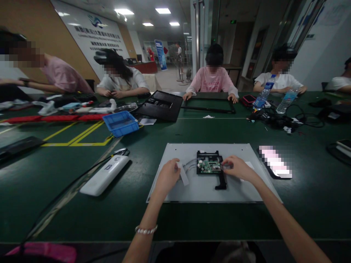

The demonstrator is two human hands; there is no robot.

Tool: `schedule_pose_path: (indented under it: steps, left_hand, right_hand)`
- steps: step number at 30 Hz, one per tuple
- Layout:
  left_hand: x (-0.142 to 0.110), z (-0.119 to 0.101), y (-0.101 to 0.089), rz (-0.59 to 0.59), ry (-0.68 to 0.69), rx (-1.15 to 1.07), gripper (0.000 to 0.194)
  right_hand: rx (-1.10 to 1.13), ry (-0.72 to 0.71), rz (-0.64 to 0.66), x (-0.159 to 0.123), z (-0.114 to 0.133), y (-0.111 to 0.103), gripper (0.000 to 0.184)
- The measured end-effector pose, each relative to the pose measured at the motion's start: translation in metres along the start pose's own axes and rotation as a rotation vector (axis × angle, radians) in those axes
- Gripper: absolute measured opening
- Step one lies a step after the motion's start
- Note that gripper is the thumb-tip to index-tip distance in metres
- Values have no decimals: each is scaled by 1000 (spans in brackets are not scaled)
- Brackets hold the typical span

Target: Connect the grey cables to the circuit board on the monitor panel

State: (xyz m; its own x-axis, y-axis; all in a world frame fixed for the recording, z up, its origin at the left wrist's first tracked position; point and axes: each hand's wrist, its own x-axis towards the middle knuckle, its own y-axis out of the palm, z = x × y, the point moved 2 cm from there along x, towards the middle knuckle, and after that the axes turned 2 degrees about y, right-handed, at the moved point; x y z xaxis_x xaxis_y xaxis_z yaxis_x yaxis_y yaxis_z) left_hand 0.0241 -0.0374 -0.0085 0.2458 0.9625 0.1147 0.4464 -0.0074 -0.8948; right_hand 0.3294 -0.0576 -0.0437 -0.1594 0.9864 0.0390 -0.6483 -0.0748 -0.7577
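A flat light-grey panel [189,195] lies on the table in front of me. On it rests a black plastic frame [221,181] with a green circuit board [210,165] in it. Thin grey wires [189,164] run from the board's left side. My left hand [168,175] is closed on a white strip [184,175] left of the wires. At the board's right edge my right hand [240,168] has its fingertips pinched together; what they hold, if anything, is too small to make out. A white piece [249,166] lies partly behind that hand.
Right of the panel lies a phone [275,162]. A white power bank [105,175] with a black cable is to the left. Beyond are a blue basket [122,123], black panels [161,106] and water bottles [286,100]. Several people sit around; one across touches a black frame [208,109].
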Motion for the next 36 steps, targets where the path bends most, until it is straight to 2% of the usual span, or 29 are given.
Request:
schedule_pose_path:
  steps: [4, 9, 12, 15, 18, 21, 23, 26, 30, 33, 36]
  left_hand:
    - [2, 2, 2, 13, 0, -83, 23]
    - [8, 0, -5, -23, 54, -143, 22]
    - [18, 2, -11, -70, 55, -98, 23]
    - [33, 9, -10, -44, 30, 4, 23]
    - [45, 17, -3, -1, -17, 97, 22]
    - [51, 17, 2, -12, -7, 129, 24]
    - [53, 9, 3, -42, 49, 165, 27]
    - [59, -16, 6, -58, 225, 201, 28]
    - [71, -53, 20, 32, 454, 268, 26]
    - [79, -68, 35, 104, 498, 341, 19]
    - [85, -69, 46, 124, 487, 374, 17]
  right_hand:
    - [87, 9, -48, -1, -4, 5, 13]
    - [253, 124, -124, -2, -23, 1, 14]
    - [199, 178, -216, -5, -34, -7, 16]
    - [102, 181, -279, -8, -39, -12, 20]
    - [14, 153, -334, -10, -36, -13, 24]
    - [-7, 128, -340, -12, -30, -11, 24]
    - [2, 115, -333, -12, -26, -10, 23]
    - [10, 101, -334, -13, -23, -9, 22]
    - [7, 94, -335, -13, -24, -10, 20]
    - [-2, 94, -322, -12, -25, -10, 20]
    - [-18, 92, -317, -12, -24, -10, 20]
